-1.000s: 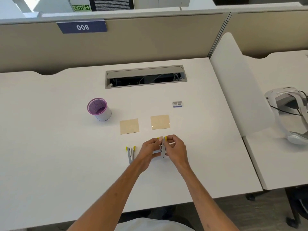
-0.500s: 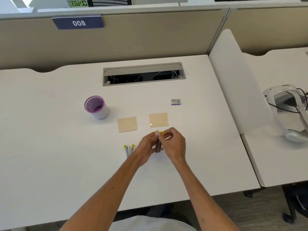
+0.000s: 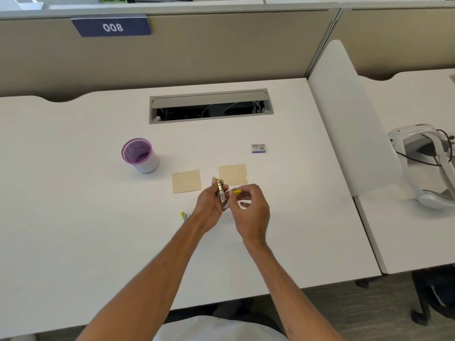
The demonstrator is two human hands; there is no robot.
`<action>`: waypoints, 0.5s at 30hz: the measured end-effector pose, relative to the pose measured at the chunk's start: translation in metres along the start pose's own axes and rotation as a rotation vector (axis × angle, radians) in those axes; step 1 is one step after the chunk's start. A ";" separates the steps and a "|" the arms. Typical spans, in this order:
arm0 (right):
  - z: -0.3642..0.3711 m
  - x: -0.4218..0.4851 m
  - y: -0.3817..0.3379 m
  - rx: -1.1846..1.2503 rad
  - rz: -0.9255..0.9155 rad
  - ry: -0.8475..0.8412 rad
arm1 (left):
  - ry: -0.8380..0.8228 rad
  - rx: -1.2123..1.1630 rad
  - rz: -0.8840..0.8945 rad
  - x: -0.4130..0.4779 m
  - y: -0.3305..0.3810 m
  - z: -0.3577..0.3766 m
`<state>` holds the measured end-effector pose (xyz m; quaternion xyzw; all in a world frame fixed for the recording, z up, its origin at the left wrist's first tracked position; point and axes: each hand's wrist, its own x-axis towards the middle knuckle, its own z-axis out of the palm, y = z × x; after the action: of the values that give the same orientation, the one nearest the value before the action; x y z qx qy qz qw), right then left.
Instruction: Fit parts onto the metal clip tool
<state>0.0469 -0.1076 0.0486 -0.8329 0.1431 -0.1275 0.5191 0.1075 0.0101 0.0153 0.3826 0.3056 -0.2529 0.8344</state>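
My left hand (image 3: 209, 207) grips a small metal stapler (image 3: 220, 190) with yellow tips, lifted a little above the white desk (image 3: 73, 230). My right hand (image 3: 251, 210) pinches its yellow end (image 3: 237, 192), which is swung out to the right of the metal body. A second stapler (image 3: 185, 215) lies on the desk, mostly hidden behind my left wrist. Two tan paper squares lie just beyond the hands, one on the left (image 3: 186, 181) and one on the right (image 3: 232, 174).
A purple-rimmed white cup (image 3: 140, 155) stands at the left. A small box of staples (image 3: 258, 148) lies at the right. A cable slot (image 3: 210, 106) opens at the desk's back. A white divider (image 3: 344, 114) separates the neighbouring desk, where a white headset (image 3: 428, 163) lies.
Both hands have lifted the stapler off the desk and away from me, towards the paper squares. The stapler has been swung open, with its yellow end now out to the right.
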 end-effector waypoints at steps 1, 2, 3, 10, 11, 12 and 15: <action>-0.001 -0.002 0.002 0.003 -0.009 0.003 | -0.014 -0.024 -0.005 0.002 0.004 0.002; -0.002 -0.004 0.005 0.001 -0.012 -0.006 | -0.020 -0.050 -0.005 0.003 0.007 0.004; -0.002 -0.008 0.008 -0.006 -0.013 -0.026 | -0.028 -0.070 0.001 0.004 0.010 0.005; -0.005 -0.038 0.038 -0.181 -0.035 -0.196 | -0.114 -0.109 0.013 0.006 0.022 0.009; -0.004 -0.042 0.040 -0.199 -0.024 -0.219 | -0.118 -0.108 0.001 0.005 0.022 0.009; -0.003 -0.045 0.042 -0.215 -0.013 -0.238 | -0.117 -0.100 -0.012 0.004 0.020 0.008; -0.003 -0.050 0.045 -0.248 0.004 -0.291 | -0.108 -0.077 -0.041 0.002 0.014 0.006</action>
<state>-0.0053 -0.1100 0.0060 -0.9000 0.0827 0.0139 0.4278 0.1204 0.0132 0.0237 0.3294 0.2775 -0.2784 0.8585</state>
